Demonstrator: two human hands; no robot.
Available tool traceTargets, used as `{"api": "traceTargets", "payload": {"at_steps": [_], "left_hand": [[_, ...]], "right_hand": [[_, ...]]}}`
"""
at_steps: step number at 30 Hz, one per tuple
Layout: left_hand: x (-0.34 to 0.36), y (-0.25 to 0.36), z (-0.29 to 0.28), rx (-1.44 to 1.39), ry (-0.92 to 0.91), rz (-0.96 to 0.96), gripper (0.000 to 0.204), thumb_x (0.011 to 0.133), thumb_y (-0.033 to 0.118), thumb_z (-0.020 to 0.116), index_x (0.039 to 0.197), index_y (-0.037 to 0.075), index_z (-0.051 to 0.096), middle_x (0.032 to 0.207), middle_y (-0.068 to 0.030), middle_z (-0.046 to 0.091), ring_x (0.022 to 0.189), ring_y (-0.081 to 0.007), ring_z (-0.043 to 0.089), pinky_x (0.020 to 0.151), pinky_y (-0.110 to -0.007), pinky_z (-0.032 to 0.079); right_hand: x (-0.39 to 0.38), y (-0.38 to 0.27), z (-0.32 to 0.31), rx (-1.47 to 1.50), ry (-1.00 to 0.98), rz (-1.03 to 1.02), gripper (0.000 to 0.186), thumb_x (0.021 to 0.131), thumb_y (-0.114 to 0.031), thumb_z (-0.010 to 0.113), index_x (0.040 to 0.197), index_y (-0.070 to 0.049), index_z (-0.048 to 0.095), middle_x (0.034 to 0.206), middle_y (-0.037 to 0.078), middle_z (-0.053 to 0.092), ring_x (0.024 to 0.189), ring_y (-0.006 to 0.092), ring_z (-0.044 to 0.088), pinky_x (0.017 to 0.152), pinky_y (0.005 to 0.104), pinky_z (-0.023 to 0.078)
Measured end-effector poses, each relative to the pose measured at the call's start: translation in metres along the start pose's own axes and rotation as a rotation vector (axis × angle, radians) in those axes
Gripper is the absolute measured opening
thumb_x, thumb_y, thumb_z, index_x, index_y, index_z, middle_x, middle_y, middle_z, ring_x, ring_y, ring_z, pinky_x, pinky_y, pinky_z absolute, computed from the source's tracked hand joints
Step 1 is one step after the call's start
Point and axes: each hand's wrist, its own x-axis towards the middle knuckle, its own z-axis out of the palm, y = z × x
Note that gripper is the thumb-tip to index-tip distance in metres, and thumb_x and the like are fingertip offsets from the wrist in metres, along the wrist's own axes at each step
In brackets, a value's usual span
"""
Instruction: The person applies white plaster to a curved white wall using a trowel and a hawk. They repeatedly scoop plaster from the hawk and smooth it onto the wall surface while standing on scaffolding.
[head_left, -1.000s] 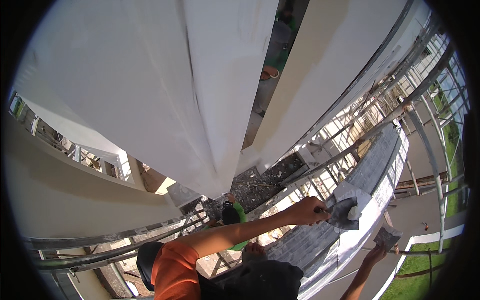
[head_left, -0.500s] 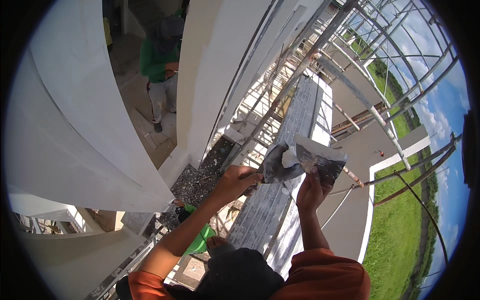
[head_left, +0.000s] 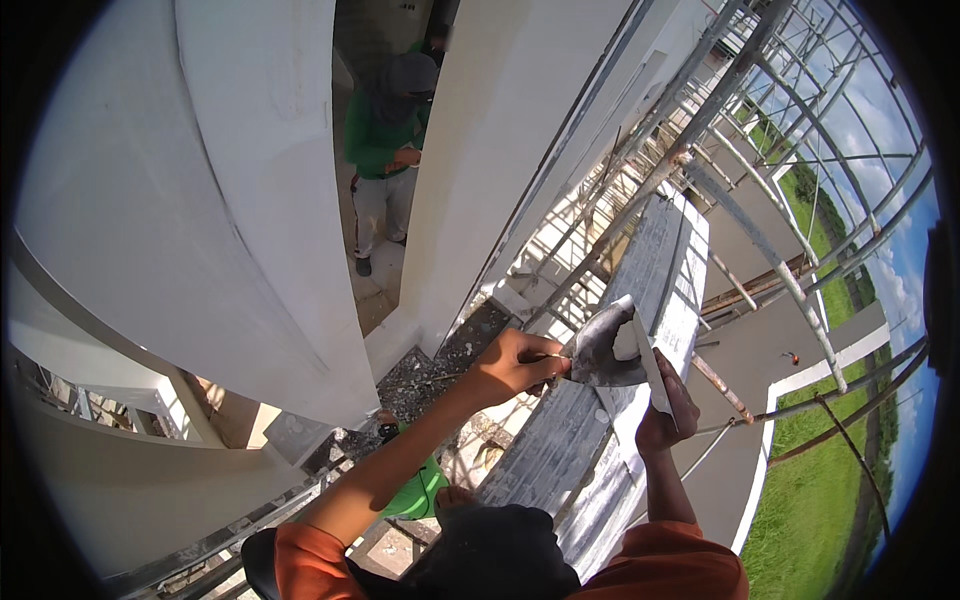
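Head view: your two hands meet just right of the frame's center, above a grey plank [head_left: 545, 445] that runs from the lower middle toward the upper right.
Left arm: your forearm slants up from the lower left, elbow slightly bent; your left hand [head_left: 512, 368] is turned knuckles up.
Left fingers: closed in a pinch on the thin handle of a dark scraper [head_left: 600, 352].
Right arm: your forearm rises nearly upright from the lower right; your right hand [head_left: 668, 412] is bent up at the wrist.
Right fingers: closed around the lower part of a pale plate [head_left: 654, 365], partly hidden by it.
Hard to make out: the plate shows almost edge-on, so its face is lost; whether the scraper touches it, you cannot tell; the co-worker [head_left: 385, 135] at upper middle is partly cut off by a wall [head_left: 490, 120].
Scraper direction: handle left, broad blade right, long axis nearly level.
Plate direction: long axis steep, top leaning left.
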Motion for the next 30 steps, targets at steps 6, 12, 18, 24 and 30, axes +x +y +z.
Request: {"api": "traceTargets", "payload": {"at_steps": [6, 12, 18, 24, 30], "left_hand": [[-0.010, 0.008, 0.000, 0.236, 0.165, 0.126, 0.041, 0.088, 0.028, 0.071, 0.111, -0.006, 0.065, 0.084, -0.0109, 0.071, 0.073, -0.0121, 0.065, 0.065, -0.026, 0.051], [-0.017, 0.011, 0.004, 0.385, 0.257, 0.248, 0.047, 0.081, 0.035, 0.075, 0.105, -0.005, 0.068, 0.104, -0.0208, 0.069, 0.101, -0.0298, 0.067, 0.089, -0.035, 0.051], [-0.011, -0.004, 0.011, 0.446, 0.328, 0.215, 0.042, 0.082, 0.032, 0.074, 0.107, -0.002, 0.069, 0.100, -0.0202, 0.070, 0.092, -0.0312, 0.069, 0.087, -0.035, 0.051], [-0.007, -0.003, 0.013, 0.111, 0.261, 0.044, 0.033, 0.085, 0.019, 0.072, 0.105, -0.007, 0.068, 0.088, -0.0148, 0.072, 0.080, -0.0135, 0.066, 0.071, -0.027, 0.052], [-0.002, -0.024, 0.024, -0.094, 0.334, 0.022, 0.018, 0.090, 0.013, 0.065, 0.095, -0.004, 0.069, 0.075, -0.0039, 0.067, 0.066, -0.0045, 0.059, 0.057, -0.021, 0.046]], "right_hand": [[0.023, -0.002, -0.008, -0.043, -0.168, -0.099, 0.023, 0.092, 0.003, 0.054, 0.115, -0.002, 0.058, 0.111, 0.025, 0.065, 0.107, 0.0438, 0.062, 0.093, 0.0582, 0.050], [0.038, 0.018, -0.015, -0.175, -0.307, -0.186, 0.023, 0.082, 0.002, 0.068, 0.104, -0.001, 0.064, 0.107, 0.020, 0.068, 0.107, 0.0365, 0.064, 0.096, 0.0564, 0.049], [0.028, 0.058, -0.025, -0.215, -0.355, -0.238, 0.028, 0.080, 0.001, 0.068, 0.107, 0.001, 0.064, 0.112, 0.019, 0.066, 0.110, 0.0349, 0.063, 0.098, 0.0542, 0.049], [0.014, 0.040, -0.004, -0.095, -0.060, 0.438, 0.030, 0.087, 0.011, 0.055, 0.116, 0.003, 0.061, 0.112, 0.016, 0.067, 0.106, 0.0257, 0.065, 0.094, 0.0345, 0.050], [-0.004, -0.015, 0.042, 0.049, 0.313, 0.505, 0.027, 0.087, 0.007, 0.059, 0.114, 0.005, 0.058, 0.106, 0.014, 0.066, 0.100, 0.0181, 0.062, 0.086, 0.0325, 0.049]]}}
